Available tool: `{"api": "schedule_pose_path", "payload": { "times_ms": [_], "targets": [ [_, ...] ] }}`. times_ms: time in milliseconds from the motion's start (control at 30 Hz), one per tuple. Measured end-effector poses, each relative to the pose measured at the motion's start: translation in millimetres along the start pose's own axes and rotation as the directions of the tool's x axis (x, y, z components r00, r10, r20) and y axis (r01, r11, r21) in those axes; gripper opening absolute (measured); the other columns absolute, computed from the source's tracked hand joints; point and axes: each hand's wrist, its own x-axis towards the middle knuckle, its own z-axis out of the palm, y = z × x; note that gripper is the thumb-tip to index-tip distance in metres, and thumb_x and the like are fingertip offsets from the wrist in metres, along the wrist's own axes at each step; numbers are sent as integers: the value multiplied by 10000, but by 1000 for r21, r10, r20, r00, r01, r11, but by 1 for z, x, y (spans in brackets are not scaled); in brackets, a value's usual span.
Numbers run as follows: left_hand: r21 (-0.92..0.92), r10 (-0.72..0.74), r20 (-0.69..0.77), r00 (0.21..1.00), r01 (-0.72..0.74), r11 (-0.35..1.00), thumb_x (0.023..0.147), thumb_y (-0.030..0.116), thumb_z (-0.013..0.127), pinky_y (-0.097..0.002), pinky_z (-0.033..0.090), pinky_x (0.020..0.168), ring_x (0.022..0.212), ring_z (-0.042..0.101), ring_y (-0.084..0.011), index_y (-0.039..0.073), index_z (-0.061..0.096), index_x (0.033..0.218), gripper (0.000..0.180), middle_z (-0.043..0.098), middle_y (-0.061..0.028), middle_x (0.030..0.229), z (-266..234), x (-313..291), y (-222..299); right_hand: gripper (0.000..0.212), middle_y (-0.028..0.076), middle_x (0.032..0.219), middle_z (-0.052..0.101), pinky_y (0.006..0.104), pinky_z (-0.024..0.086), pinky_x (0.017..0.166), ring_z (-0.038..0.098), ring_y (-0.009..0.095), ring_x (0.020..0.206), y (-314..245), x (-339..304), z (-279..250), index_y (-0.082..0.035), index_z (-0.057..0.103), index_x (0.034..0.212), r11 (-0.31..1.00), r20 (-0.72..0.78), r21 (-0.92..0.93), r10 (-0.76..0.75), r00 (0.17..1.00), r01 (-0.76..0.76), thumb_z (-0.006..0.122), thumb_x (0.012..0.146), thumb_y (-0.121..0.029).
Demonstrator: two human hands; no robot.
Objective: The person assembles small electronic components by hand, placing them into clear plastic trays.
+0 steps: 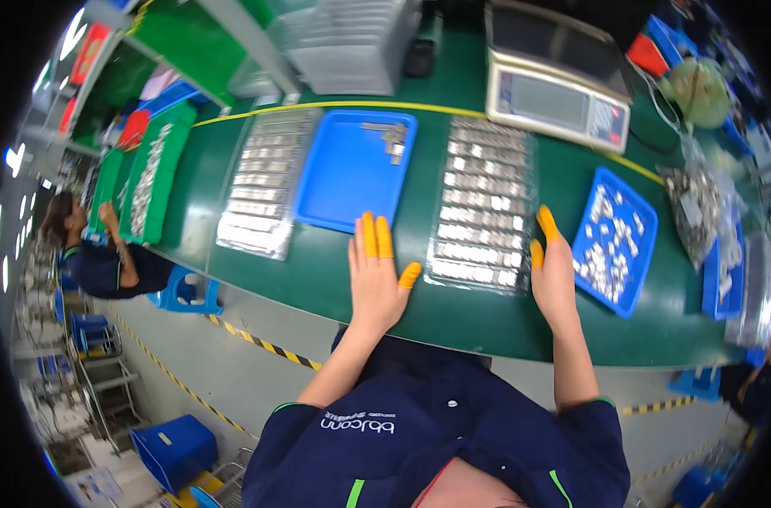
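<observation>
My left hand (377, 284) lies palm down with fingers stretched and thumb apart, yellow finger covers on some tips. Its fingertips reach the near edge of a blue tray (347, 182) that holds a few small metal parts (394, 140) in its far right corner. My right hand (556, 275), also with yellow finger covers, is on edge beside a clear plastic tray (483, 203) filled with rows of shiny metal parts. Its index finger and thumb are apart, near that tray's right side; the other fingers are hidden. Nothing shows in either hand.
Right of my right hand sits a blue tray (622, 241) of small whitish parts. Another filled clear tray (267, 186) lies left. A weighing scale (559, 97), stacked grey trays (352, 51), green bins (148, 178) and a bag of parts (694, 203) stand around. A co-worker (98, 254) is far left.
</observation>
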Motion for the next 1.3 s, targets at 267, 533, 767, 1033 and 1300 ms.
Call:
{"api": "schedule_pose_path", "payload": {
  "times_ms": [267,533,767,1033,1300],
  "targets": [
    [-93,-26,-91,995,18,996,874,392,484,-504,128,1073,1339,126,-391,54,292,1366,627,151,-216,1445,-16,3,-9,369,183,1236,491,403,312,1011,466,335,1114,3,-11,15,-7,458,1236,941,-77,-301,-185,980,154,474,870,-47],
    [0,79,-40,996,-79,997,866,507,423,-475,136,1084,1354,171,-279,81,284,1375,678,213,-114,1457,-10,-3,-27,365,153,1351,402,405,290,1033,400,360,1190,13,-24,28,-16,446,1255,961,-74,-247,-143,987,121,445,895,-77],
    [-45,125,-64,990,-128,991,873,527,396,-476,153,1079,1356,166,-284,74,286,1372,683,210,-123,1456,-1,24,-36,364,147,1354,404,410,280,1040,389,350,1213,5,-46,38,6,467,1227,982,-119,-183,-78,990,55,487,870,-65],
    [-170,118,-48,992,-125,978,881,411,480,-477,132,1088,1345,143,-355,77,306,1350,600,197,-217,1429,-15,1,-52,284,172,1177,546,338,360,959,504,277,1112,-25,21,0,32,535,1149,977,-237,-25,-212,948,212,520,883,-66],
    [-244,-121,-354,928,34,969,857,246,555,-494,235,1054,1272,297,-356,57,499,1183,381,392,-180,1316,-17,-29,-75,427,164,1238,500,360,340,977,451,324,1159,-180,212,49,4,488,1199,696,-186,-131,-717,672,706,630,807,-90]
  ]
}}
